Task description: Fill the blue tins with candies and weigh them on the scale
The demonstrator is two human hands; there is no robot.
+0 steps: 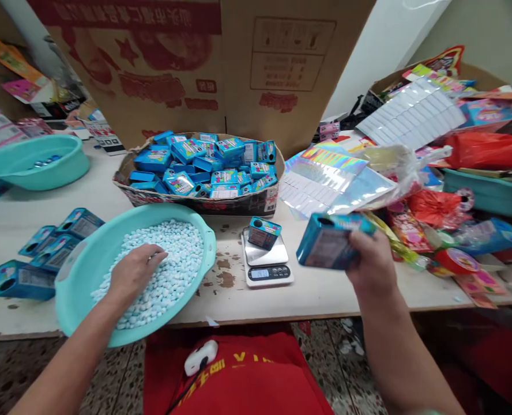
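Note:
My left hand (135,274) reaches into an oval turquoise basin (210,245), its curled fingers closed on small pale blue candies (182,245); the palm is hidden. In my right hand (372,259), a blue printed carton (327,245) is held above the table, slightly blurred, with a dark round hole in its top. Between the hands, a small digital scale (268,274) carries another blue carton (264,232), upright, also with a hole in its top. Its display is lit, but the digits are not readable.
Several blue cartons (25,279) stand left of the basin. Behind it, a cut-down cardboard box (195,202) is heaped with more. A second turquoise basin (72,167) sits at far left. Shiny sheets (325,173) and colourful packets (411,225) crowd the right. A tall cardboard box (238,69) blocks the back.

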